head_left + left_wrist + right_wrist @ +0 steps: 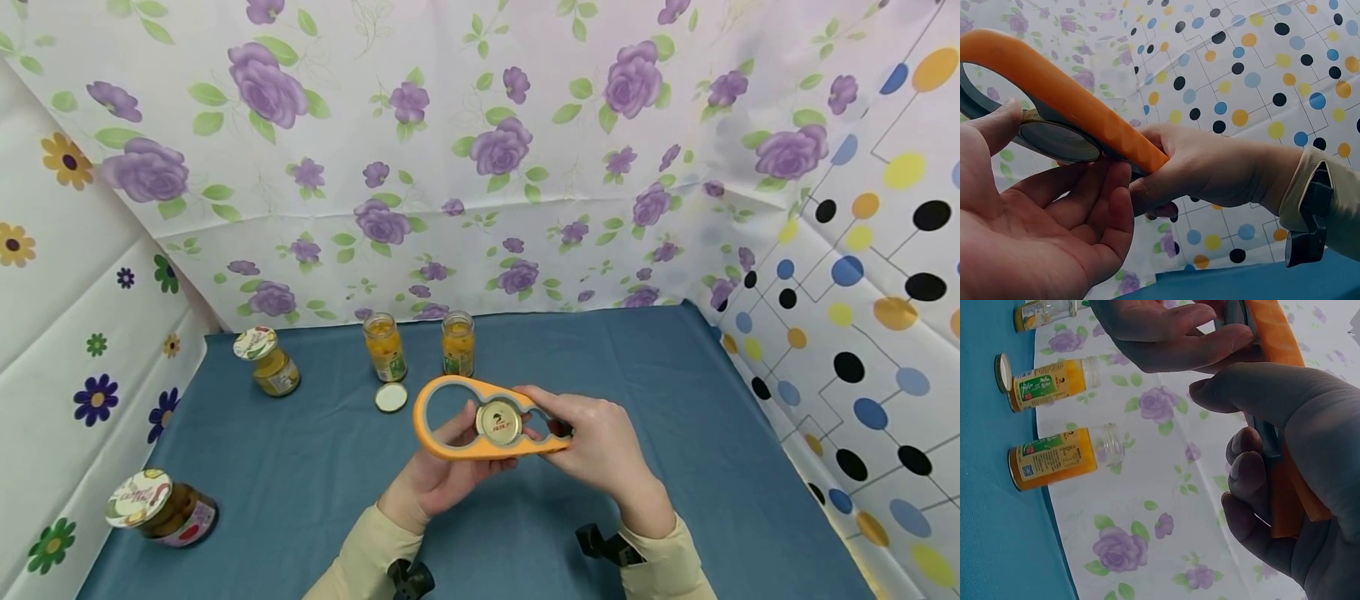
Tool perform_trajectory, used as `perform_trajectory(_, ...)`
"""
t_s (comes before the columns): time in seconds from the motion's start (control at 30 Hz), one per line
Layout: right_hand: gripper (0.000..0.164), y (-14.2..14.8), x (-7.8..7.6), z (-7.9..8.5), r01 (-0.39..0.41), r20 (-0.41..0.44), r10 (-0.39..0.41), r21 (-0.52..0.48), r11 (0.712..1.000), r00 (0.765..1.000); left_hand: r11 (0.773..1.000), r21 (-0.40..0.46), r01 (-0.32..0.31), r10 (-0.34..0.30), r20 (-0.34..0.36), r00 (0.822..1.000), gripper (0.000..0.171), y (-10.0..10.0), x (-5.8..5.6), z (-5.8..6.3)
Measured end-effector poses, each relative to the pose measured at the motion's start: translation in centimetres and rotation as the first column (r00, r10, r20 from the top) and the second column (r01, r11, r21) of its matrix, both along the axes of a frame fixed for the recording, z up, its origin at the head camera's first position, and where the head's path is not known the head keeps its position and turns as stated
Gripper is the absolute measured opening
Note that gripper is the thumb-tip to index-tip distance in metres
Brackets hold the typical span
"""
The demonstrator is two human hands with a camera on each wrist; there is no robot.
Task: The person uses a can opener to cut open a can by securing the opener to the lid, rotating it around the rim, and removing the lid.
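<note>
My right hand (596,437) grips the narrow end of an orange jar opener (465,452), fingers curled round its handles. A gold jar lid (499,422) with a printed top sits in the opener's middle opening. My left hand (446,479) is below and left of the opener, palm up. Its thumb reaches the lid's rim on one side, and the curled fingers come up to the other, pinching it. In the left wrist view the underside of the lid (1060,142) shows, with no jar beneath it. The opener is held up above the blue cloth.
Two lidless glass jars of yellow fruit, a left one (385,348) and a right one (458,343), stand at the back. A loose lid (391,397) lies before them. At left are a small lidded jar (276,371) and a larger dark one (183,517). Patterned cloth walls (480,208) enclose the table.
</note>
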State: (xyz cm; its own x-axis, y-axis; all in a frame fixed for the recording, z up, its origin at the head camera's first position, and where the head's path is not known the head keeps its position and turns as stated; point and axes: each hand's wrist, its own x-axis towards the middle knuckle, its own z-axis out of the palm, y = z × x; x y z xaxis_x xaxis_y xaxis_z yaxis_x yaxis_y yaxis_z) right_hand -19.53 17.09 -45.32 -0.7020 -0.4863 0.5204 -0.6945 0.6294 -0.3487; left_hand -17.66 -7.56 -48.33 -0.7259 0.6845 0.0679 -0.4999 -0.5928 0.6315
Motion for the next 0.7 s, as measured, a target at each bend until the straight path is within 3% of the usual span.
perform_trajectory(0.7, 0.067, -0.02, 0.05, 0.15, -0.002, 0.020, 0.002, 0.007, 1.000, 1.000, 1.000, -0.027, -0.010, 0.011, 0.031, 0.999, 0.057, 0.01, -0.11, -0.22)
